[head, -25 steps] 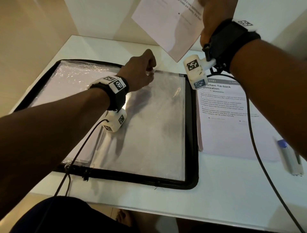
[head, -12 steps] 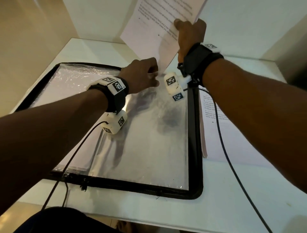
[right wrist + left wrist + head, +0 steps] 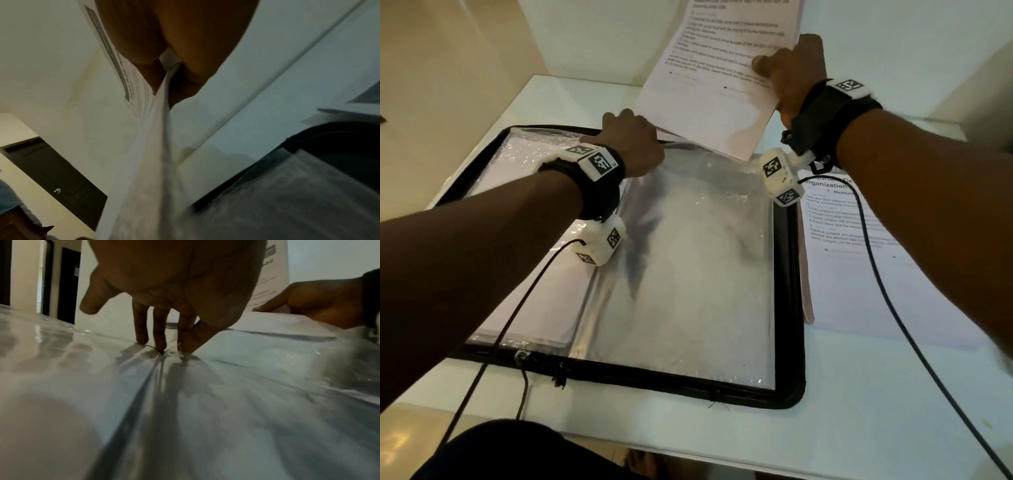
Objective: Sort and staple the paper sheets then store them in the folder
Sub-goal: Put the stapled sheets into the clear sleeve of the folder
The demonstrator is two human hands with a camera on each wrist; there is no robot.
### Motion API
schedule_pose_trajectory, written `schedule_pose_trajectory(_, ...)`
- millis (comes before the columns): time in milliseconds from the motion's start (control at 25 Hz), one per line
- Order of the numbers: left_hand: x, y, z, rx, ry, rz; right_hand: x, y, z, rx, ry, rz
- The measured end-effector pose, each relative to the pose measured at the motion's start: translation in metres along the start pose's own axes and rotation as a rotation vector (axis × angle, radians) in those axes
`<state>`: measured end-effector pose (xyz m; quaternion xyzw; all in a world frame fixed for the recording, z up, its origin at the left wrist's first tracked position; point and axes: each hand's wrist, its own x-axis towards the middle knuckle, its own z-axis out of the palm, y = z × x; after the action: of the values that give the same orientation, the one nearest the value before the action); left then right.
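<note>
An open black zip folder [image 3: 789, 281] with clear plastic sleeves [image 3: 681, 274] lies flat on the white table. My left hand [image 3: 631, 138] pinches the top edge of the right-hand sleeve [image 3: 164, 352] between thumb and fingers, lifting it slightly. My right hand [image 3: 791, 72] grips a printed set of paper sheets [image 3: 709, 78] by its right edge and holds it upright above the sleeve's top, bottom edge just over the opening. In the right wrist view the sheets [image 3: 148, 129] run edge-on between thumb and fingers.
Another printed paper set [image 3: 859, 260] lies on the table right of the folder. The left sleeve [image 3: 524, 212] holds a sheet. A wall [image 3: 592, 37] stands just behind the table. Wrist-camera cables [image 3: 893, 308] trail across folder and papers.
My right hand brought the sheets down and left from high above the table to the sleeve's top edge. My left hand stayed on the sleeve edge, and the head view moved closer.
</note>
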<state>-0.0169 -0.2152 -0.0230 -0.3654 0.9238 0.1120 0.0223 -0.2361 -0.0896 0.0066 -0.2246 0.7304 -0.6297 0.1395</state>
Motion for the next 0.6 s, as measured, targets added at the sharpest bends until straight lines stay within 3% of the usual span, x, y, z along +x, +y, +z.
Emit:
schedule_pose_trajectory(80,0.004,-0.011,0.000,-0.084,-0.011,-0.016,-0.002,-0.001,-0.003,-0.040,-0.006,-0.029)
schedule_pose_trajectory(360,0.004,-0.027,-0.005,-0.348,0.148,-0.068,0.000,0.005,-0.013,-0.167,-0.100,-0.091)
schedule_pose_trajectory(600,0.000,-0.024,-0.003,-0.438,0.172,-0.031,0.000,0.001,-0.011,-0.073,-0.104,0.007)
